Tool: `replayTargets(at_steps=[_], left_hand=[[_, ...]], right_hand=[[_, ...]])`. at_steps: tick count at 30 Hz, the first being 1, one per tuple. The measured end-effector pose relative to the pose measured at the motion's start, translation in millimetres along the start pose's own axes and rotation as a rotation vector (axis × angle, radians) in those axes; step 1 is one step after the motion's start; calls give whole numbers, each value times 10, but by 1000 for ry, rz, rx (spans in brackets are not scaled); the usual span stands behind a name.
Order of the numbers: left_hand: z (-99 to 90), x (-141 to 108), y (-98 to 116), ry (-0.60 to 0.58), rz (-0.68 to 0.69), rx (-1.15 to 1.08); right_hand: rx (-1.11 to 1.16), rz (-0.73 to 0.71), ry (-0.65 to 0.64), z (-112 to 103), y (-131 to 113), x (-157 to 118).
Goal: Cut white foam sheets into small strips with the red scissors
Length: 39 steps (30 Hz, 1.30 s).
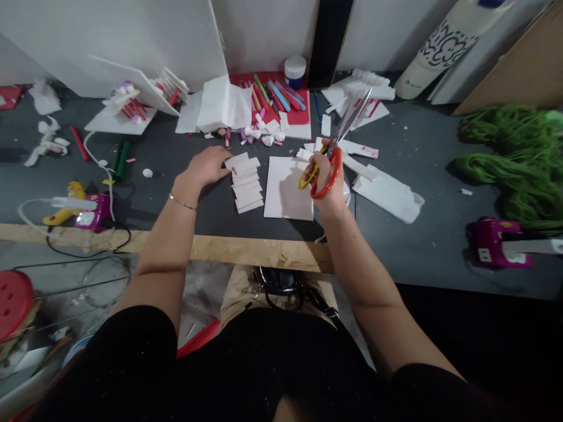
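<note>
My left hand (pixel 203 167) rests flat on the dark table, its fingertips touching the end of a row of overlapping white paper strips (pixel 246 183). My right hand (pixel 324 174) grips a pair of scissors (pixel 347 117) with red and yellow handles, the steel blades pointing up and away from me. Below the scissors lies a white paper sheet (pixel 288 189), partly shaded by my hand. Scraps of white paper (pixel 358 149) lie just beyond the blades.
Coloured markers lie on a red board (pixel 271 82) at the back, beside a white-lidded jar (pixel 295 71). White paper models, a hot glue gun (pixel 88 212), and green yarn (pixel 510 155) stand around the table. A wooden edge (pixel 259 251) runs along the front.
</note>
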<state>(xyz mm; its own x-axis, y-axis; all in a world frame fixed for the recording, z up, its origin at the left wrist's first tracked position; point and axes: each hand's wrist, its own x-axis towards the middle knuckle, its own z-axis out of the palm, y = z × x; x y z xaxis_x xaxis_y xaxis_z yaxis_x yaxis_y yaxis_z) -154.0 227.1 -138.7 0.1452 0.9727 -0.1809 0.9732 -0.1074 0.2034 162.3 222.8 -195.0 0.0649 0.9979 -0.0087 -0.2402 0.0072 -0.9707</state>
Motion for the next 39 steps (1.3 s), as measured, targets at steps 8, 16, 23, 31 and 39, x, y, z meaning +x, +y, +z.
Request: replayTargets(at_steps=[8,16,23,31,39], left_hand=[[-243,-106,49,150,-159,-75],[-233,-108,5,176,-94,-221],[-72,-454,336,447,-98,-180],[792,-977,1153,416,418,-200],[997,-861,1233,243,449,-15]], right_hand=[[-20,-46,-20,4,55,33],[113,-29,50,-3,115,63],[182,-15,143,35,-128,10],[312,68,246,47,-402,-12],[354,41,229,15,-462,17]])
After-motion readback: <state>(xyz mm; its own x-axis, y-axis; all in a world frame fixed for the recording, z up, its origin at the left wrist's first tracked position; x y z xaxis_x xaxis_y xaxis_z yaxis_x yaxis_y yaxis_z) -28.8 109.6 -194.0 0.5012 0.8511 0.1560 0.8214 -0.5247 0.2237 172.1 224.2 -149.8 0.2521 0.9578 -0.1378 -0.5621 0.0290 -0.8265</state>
